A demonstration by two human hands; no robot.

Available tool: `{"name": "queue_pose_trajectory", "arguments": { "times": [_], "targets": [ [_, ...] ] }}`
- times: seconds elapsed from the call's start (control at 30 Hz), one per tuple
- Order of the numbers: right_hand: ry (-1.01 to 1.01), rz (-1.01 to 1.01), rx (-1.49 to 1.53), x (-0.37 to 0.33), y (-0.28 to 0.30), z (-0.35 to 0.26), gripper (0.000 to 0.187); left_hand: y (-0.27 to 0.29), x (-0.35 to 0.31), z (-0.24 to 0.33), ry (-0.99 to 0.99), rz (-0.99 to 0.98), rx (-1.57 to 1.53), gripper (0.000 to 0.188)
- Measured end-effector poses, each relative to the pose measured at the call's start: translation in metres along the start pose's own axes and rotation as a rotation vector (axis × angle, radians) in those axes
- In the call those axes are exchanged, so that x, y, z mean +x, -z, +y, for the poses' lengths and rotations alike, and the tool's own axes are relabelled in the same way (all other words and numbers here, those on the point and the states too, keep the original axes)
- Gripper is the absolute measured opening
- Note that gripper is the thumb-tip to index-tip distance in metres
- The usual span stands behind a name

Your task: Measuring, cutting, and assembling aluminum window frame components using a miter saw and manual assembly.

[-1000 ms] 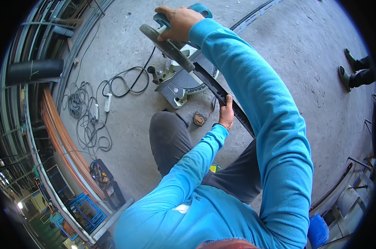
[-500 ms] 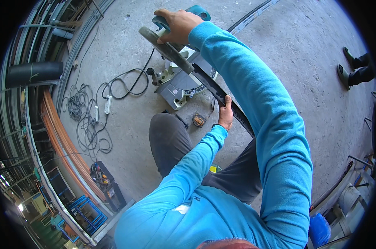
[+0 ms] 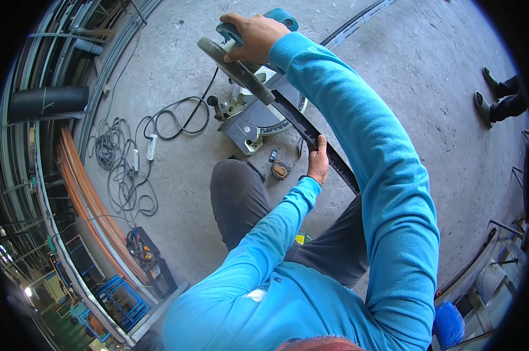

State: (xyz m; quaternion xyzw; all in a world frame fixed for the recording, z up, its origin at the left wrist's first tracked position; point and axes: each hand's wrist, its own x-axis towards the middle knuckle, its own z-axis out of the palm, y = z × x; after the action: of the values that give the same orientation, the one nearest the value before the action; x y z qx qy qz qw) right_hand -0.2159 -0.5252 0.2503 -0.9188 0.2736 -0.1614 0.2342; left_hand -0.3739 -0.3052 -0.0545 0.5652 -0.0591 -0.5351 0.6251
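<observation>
A teal and grey mitre saw [image 3: 242, 130] stands on the floor in front of my knees. My right hand [image 3: 256, 36] is wrapped round its teal handle at the top, with the round blade guard [image 3: 232, 70] just below. A long dark metal profile [image 3: 329, 153] slants from under the saw head toward my right leg. My left hand [image 3: 317, 162] grips it, thumb on top, a short way out from the saw base. An orange and black tape measure [image 3: 280, 169] lies on the floor beside that hand. Close to it is a small blue and dark piece [image 3: 274, 155].
Power strips [image 3: 152, 147] and tangled cable [image 3: 109, 149] lie left on the floor. Racks of long profiles and orange lengths [image 3: 95, 202] line the left side. A toolbox [image 3: 147, 257] sits lower left. Another profile [image 3: 358, 23] extends beyond the saw. A person's shoes [image 3: 483, 108] show far right.
The small blue and dark piece now shows on the floor by the tape measure, where none was seen before. My right hand and the saw head have shifted very slightly right.
</observation>
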Motion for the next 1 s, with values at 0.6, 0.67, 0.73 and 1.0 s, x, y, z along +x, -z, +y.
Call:
{"name": "queue_pose_trajectory", "arguments": {
  "times": [0.6, 0.67, 0.73, 1.0],
  "targets": [
    [-0.013, -0.025, -0.013, 0.011, 0.008, -0.008, 0.09, 0.015, 0.011, -0.018, 0.061, -0.076, -0.055, 0.075],
    [-0.034, -0.041, -0.025, 0.025, 0.013, -0.013, 0.092, 0.024, 0.015, -0.027, 0.074, -0.141, -0.111, 0.072],
    [0.04, -0.119, 0.062, 0.037, 0.022, -0.009, 0.096, 0.032, 0.017, -0.034, 0.152, -0.163, -0.244, 0.067],
    [0.016, -0.198, 0.023, 0.043, 0.032, -0.014, 0.101, 0.049, -0.02, 0.013, 0.266, 0.108, -0.261, 0.033]
  ]
}}
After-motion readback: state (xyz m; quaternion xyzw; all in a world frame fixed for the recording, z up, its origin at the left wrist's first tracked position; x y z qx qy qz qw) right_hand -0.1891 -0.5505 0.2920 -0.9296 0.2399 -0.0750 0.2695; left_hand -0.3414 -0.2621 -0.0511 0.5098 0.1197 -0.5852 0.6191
